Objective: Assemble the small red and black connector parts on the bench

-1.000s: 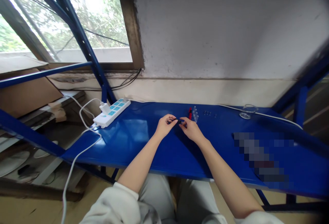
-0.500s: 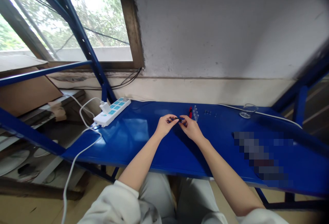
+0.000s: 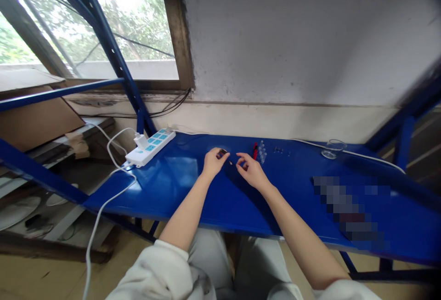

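Observation:
Over the blue table [image 3: 193,208], my left hand [image 3: 212,162] pinches a small black piece [image 3: 223,151] between thumb and fingers. It is too small for me to tell its kind. To the right is my right hand [image 3: 251,169], its thumb and index finger apart and nothing visible between them. A small pale spot [image 3: 230,163] shows between the hands; I cannot tell whether it is a part or a reflection. Just beyond my right hand lie a red-and-black item [image 3: 255,151] and a cluster of clear plastic pieces [image 3: 262,152].
A white power strip [image 3: 150,148] with a plugged-in adapter lies at the table's left end. Small clear bits [image 3: 278,150] and a clear round item [image 3: 329,154] are toward the back right. A blurred-out patch [image 3: 347,208] covers something at right. Blue rack posts [image 3: 110,52] stand at the left.
My hands have come apart. The left has moved left with the black piece, and the right has let go of it, its fingers spreading.

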Demonstrator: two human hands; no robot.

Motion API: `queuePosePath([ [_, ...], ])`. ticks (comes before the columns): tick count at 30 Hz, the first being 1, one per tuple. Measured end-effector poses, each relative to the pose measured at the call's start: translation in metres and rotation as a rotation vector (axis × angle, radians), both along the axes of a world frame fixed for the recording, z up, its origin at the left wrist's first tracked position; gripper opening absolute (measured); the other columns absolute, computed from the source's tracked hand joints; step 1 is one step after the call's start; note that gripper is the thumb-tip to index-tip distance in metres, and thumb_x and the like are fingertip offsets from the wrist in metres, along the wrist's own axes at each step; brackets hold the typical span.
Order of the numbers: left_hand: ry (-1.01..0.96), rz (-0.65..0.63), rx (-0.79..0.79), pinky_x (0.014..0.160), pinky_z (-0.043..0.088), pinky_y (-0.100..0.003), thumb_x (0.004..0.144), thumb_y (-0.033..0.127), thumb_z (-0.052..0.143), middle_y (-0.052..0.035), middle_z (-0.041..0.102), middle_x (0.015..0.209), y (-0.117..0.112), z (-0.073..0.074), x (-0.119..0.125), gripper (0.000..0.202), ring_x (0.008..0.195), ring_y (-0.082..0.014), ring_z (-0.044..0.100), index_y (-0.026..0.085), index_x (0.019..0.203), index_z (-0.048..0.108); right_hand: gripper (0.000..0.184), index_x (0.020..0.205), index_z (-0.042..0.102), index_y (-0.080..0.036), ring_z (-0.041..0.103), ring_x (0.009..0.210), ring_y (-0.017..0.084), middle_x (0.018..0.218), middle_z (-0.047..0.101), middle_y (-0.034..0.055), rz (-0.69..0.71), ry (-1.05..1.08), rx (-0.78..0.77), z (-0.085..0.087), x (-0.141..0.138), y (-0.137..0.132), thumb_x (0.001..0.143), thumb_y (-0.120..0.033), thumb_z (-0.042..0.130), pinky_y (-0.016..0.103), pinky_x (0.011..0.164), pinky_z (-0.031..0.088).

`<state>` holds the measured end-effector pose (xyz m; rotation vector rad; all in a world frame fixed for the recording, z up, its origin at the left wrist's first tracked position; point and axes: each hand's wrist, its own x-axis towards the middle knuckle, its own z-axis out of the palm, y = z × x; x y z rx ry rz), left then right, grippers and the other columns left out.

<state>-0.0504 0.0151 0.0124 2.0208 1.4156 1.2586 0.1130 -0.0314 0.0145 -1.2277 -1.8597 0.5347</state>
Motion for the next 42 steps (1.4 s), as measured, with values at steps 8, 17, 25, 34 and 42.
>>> queuePosePath([
  [8,0.436,0.528,-0.189,0.075,0.038,-0.036,0.076,0.03,0.05,-0.0088,0.062,0.085,0.012,0.003,-0.039,0.015,0.086,-0.025,0.058,0.018,0.074,0.057,0.031,0.107,0.053,-0.018,0.048,0.052,0.009,0.08,0.059,0.0033,-0.079,0.01,0.057,0.0,0.004,0.0,0.08,-0.028,0.041,0.024,0.058,0.044],
  [17,0.455,0.539,-0.302,0.077,0.037,-0.038,0.073,0.029,0.052,-0.0094,0.064,0.082,0.018,-0.003,-0.041,0.012,0.088,-0.0268,0.058,0.019,0.073,0.06,0.03,0.102,0.055,-0.015,0.052,0.063,0.013,0.086,0.06,0.0079,-0.396,0.05,0.292,0.026,0.033,0.007,0.083,-0.03,0.037,0.028,0.066,0.044],
  [25,0.451,0.547,-0.318,0.077,0.037,-0.038,0.074,0.031,0.053,-0.0098,0.065,0.083,0.023,-0.007,-0.043,0.014,0.089,-0.0268,0.058,0.019,0.074,0.06,0.03,0.102,0.052,-0.013,0.056,0.078,0.02,0.084,0.06,0.0095,-0.787,-0.093,0.071,0.017,0.075,0.011,0.075,-0.023,0.042,0.03,0.068,0.042],
  [34,0.299,0.659,-0.121,0.084,0.032,-0.043,0.068,0.037,0.061,-0.0132,0.054,0.108,0.004,0.006,-0.028,0.047,0.104,-0.0298,0.046,0.017,0.107,0.046,0.032,0.097,0.061,-0.013,0.058,0.088,0.025,0.095,0.061,0.0144,-0.623,-0.437,-0.313,-0.013,0.088,0.021,0.069,-0.024,0.051,0.032,0.069,0.043],
  [42,0.285,0.059,0.34,0.09,0.028,-0.036,0.084,0.034,0.041,-0.013,0.05,0.118,-0.031,0.008,0.034,0.039,0.108,-0.0248,0.043,0.017,0.119,0.042,0.033,0.096,0.062,-0.014,0.059,0.085,0.023,0.093,0.062,0.0133,-0.579,-0.491,-0.3,-0.021,0.079,0.024,0.072,-0.036,0.054,0.03,0.066,0.043],
])
